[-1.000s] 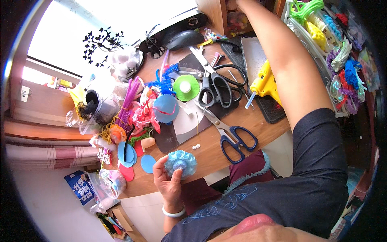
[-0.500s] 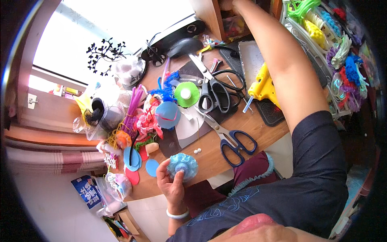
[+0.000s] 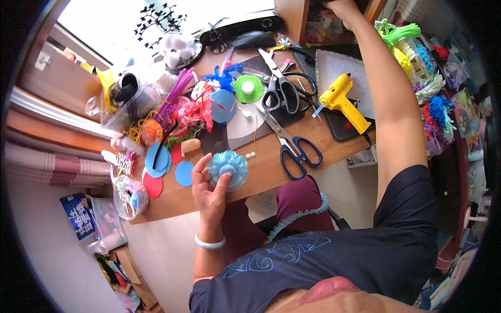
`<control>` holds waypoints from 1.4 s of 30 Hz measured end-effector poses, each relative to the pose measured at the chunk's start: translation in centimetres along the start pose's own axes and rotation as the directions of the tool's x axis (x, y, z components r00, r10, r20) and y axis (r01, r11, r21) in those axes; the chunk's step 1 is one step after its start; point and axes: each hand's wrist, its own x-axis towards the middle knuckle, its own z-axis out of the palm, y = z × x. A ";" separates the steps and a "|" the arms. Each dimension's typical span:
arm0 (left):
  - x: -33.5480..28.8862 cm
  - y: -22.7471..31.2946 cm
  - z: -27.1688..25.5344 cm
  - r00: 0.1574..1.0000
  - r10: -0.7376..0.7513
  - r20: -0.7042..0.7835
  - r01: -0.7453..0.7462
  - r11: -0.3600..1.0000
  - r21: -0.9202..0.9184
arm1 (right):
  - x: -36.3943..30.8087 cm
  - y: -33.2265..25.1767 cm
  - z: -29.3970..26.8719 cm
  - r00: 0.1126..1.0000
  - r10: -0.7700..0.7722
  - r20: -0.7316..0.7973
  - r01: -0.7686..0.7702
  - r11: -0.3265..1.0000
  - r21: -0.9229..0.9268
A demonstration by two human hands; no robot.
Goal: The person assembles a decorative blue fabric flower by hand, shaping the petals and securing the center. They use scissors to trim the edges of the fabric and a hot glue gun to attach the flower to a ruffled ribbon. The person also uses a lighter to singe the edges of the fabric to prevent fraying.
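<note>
A: Got anything on the left?

B: Yep, pinching. Left hand with thumb pressed to the middle of a blue ruffled flower, fingers behind and along its left edge. Held up over the near edge of the table.

A: And the right hand?

B: Way up and right of that grip, at the wooden cabinet. Fingertips lost in the dark opening, so can't tell if spread or closed on something.

A: How far along, roughly?

B: Pretty far on the flower, judging by the full round of ruffles and a centre already in there. Loose, though: two white beads just right of the grip, plus a flat blue disc just left. Glue gun lying unheld, well off to the upper right. Can't really say what's left beyond that, tbh.
</note>
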 end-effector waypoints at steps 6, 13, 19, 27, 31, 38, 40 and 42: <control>0.4 -0.2 -0.6 1.000 0.017 0.001 -0.017 0.997 -0.070 | -8.1 -3.7 -1.4 0.965 -0.238 -0.115 0.232 0.971 -0.057; -3.8 2.4 -1.2 0.995 0.049 0.091 -0.019 0.951 -0.310 | -27.4 -7.9 -4.8 0.579 -0.202 0.790 0.334 0.942 -0.005; -6.7 3.4 -2.5 0.973 -0.134 0.187 0.194 0.914 -0.357 | -40.8 -5.3 2.8 -0.187 -0.180 0.966 -0.410 0.908 0.090; -9.2 2.7 -3.4 0.989 0.098 0.113 -0.082 0.987 -0.142 | -46.7 -5.9 2.5 -0.096 0.069 0.993 -0.842 0.527 -0.118; -9.9 2.7 -3.2 0.994 0.038 0.104 -0.028 0.995 -0.094 | -45.7 -5.1 3.7 0.347 0.029 0.937 -0.696 0.678 0.237; -10.7 2.6 -3.3 0.989 -0.043 0.144 0.049 0.998 -0.035 | -43.0 -5.4 5.8 0.556 0.036 0.830 -0.526 0.789 0.318; -10.8 2.9 -3.5 0.987 -0.068 0.148 0.075 0.996 -0.043 | -42.4 -5.8 6.2 0.515 0.096 0.852 -0.623 0.725 0.295; -11.0 3.0 -3.6 0.983 -0.100 0.156 0.110 0.992 -0.062 | -42.3 -5.4 6.4 0.501 0.107 0.859 -0.675 0.669 0.311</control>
